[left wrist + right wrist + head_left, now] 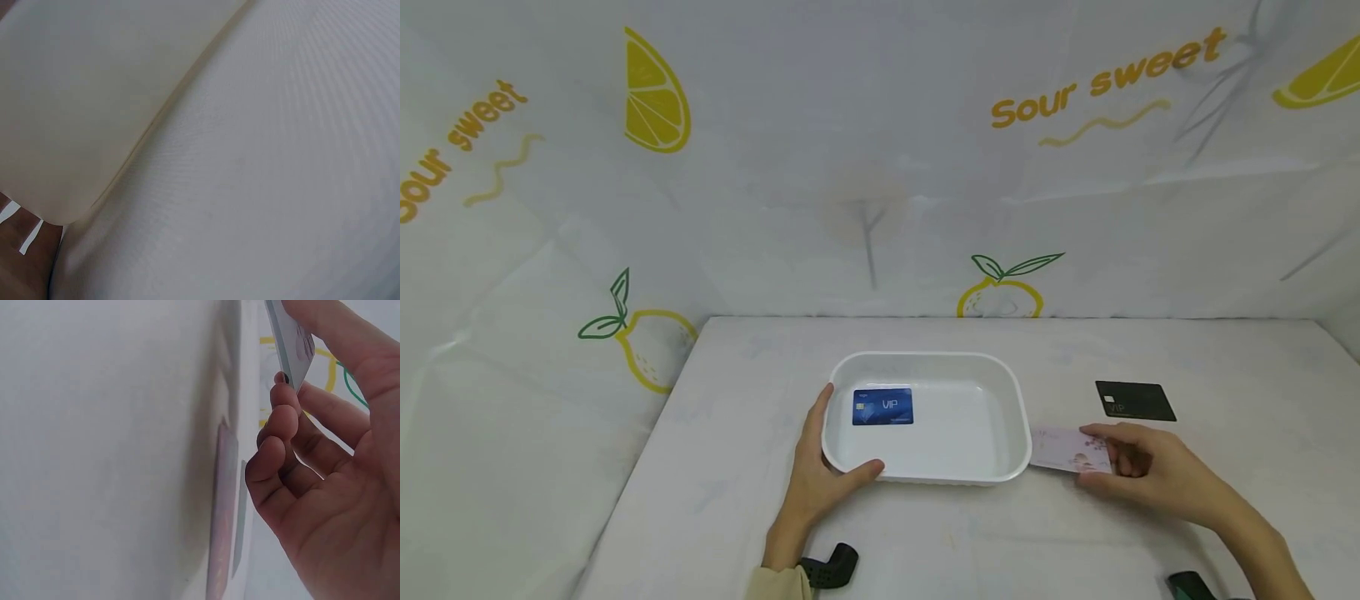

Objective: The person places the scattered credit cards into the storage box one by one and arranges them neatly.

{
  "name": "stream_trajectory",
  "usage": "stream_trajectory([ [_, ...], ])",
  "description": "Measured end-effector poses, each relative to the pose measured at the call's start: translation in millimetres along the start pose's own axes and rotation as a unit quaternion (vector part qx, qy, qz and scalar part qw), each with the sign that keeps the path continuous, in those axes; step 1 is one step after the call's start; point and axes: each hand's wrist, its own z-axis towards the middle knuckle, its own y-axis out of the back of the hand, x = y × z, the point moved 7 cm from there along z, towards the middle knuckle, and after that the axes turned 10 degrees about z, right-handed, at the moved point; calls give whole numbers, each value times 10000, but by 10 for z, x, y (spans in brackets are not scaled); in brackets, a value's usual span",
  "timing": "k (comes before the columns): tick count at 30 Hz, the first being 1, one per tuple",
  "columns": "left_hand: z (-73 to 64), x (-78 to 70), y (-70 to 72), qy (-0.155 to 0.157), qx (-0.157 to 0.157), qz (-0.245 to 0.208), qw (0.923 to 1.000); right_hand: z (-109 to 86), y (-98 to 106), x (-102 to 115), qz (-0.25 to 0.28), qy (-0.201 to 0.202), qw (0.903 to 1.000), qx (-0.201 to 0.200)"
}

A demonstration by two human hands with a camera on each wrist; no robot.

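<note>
A white tray (955, 481) stands mid-table with a blue VIP card (882, 407) lying in its left part. My left hand (820, 475) grips the tray's left front corner, thumb at the front rim and fingers along the left side. Between thumb and fingers, my right hand (1165, 467) pinches a pale pink card (1063, 447) with a flower print, just right of the tray. In the right wrist view this card (297, 344) is raised off the table and tilted. Beneath that hand lies a flat pinkish thing (223, 506), hidden in the head view.
A black VIP card (1137, 401) lies on the white table (925, 542) behind my right hand. Dark wrist devices show at the left wrist (831, 567) and near the right forearm (1191, 586). A white lemon-print sheet (850, 167) hangs behind the table.
</note>
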Motion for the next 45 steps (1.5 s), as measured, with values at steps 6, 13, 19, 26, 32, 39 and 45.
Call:
stream_trajectory([
  [6,6,17,1,29,0,44,10000,-3,84,43,98,184,9997,-84],
  [13,11,29,-5,138,42,-24,9999,-29,151,52,-13,-69,9998,-171],
  [19,11,26,-6,142,46,-36,9999,-19,196,104,-50,11,9995,-310],
  [26,8,32,-2,110,18,-13,9999,22,204,187,-120,24,9995,-305],
  [32,7,33,0,100,-2,17,9999,68,181,271,-59,60,9996,-263],
  [39,7,24,2,94,18,-7,10000,153,117,357,32,-60,9998,-199],
  [45,5,17,3,115,36,-36,9999,264,49,443,-189,233,9992,-280],
])
